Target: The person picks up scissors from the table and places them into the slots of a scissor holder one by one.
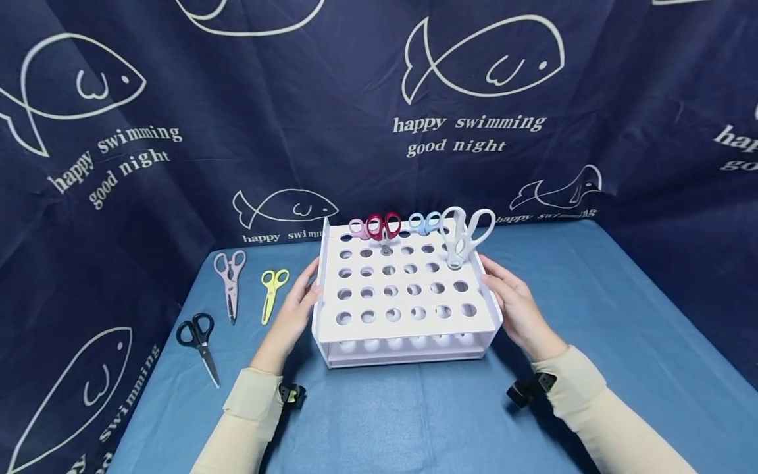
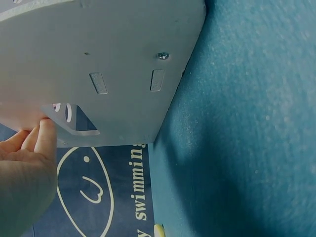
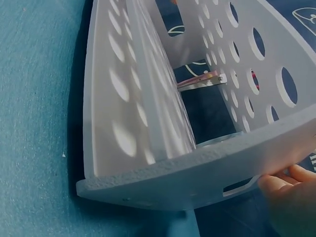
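Note:
A white rack (image 1: 355, 283) with rows of round holes stands between my two hands in the head view. My left hand (image 1: 290, 322) grips its left side panel, with the fingertips at the handle slot in the left wrist view. On the opposite side, my right hand (image 1: 516, 309) grips the right panel by its slot. Along the back rows stand red scissors (image 1: 384, 232), pink scissors (image 1: 362, 236), light blue scissors (image 1: 425, 228) and, at the right, large white scissors (image 1: 458, 249), handles up. Blades (image 3: 207, 84) show beneath the holed top in the right wrist view.
Left of the rack, pink-handled scissors (image 1: 231, 289), small yellow scissors (image 1: 270, 301) and black scissors (image 1: 201, 341) lie on the blue tablecloth (image 1: 379, 421). A dark blue curtain (image 1: 331, 131) with fish outlines hangs behind and at the sides.

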The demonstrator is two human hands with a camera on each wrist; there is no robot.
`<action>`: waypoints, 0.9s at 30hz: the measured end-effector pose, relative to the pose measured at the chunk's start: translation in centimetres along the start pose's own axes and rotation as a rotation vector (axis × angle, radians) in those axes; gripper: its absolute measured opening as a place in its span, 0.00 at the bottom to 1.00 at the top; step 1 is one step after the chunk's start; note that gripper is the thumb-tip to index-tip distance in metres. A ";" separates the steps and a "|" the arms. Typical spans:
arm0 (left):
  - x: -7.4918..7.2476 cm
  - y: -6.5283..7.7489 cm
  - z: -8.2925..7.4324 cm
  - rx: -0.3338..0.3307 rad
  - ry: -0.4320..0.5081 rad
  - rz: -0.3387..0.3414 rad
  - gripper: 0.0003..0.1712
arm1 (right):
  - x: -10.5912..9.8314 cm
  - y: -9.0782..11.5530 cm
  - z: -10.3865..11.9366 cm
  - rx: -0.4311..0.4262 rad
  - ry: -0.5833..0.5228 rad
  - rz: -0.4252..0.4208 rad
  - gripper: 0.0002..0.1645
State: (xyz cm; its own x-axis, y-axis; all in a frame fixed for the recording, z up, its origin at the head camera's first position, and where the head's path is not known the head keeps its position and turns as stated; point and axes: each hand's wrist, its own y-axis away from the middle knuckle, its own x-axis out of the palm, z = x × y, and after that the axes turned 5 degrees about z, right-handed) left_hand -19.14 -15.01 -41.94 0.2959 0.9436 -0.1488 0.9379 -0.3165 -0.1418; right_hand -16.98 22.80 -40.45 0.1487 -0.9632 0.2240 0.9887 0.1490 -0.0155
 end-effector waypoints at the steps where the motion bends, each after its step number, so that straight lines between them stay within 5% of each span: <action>1: 0.0 0.0 0.0 0.005 -0.001 -0.005 0.32 | 0.0 -0.1 -0.1 -0.012 0.007 -0.002 0.37; 11: 0.0 0.4 0.1 -0.001 0.020 -0.017 0.32 | 0.1 -0.2 -0.5 -0.037 0.111 -0.015 0.35; 27: 0.3 -0.1 0.1 0.004 0.009 -0.025 0.32 | -0.7 0.0 -1.0 -0.103 0.123 -0.027 0.33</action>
State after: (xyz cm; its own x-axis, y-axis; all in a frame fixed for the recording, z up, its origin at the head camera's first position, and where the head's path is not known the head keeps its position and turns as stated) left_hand -19.19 -14.71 -42.03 0.2742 0.9520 -0.1363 0.9443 -0.2933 -0.1489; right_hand -17.08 23.30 -41.60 0.1172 -0.9875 0.1052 0.9881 0.1054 -0.1119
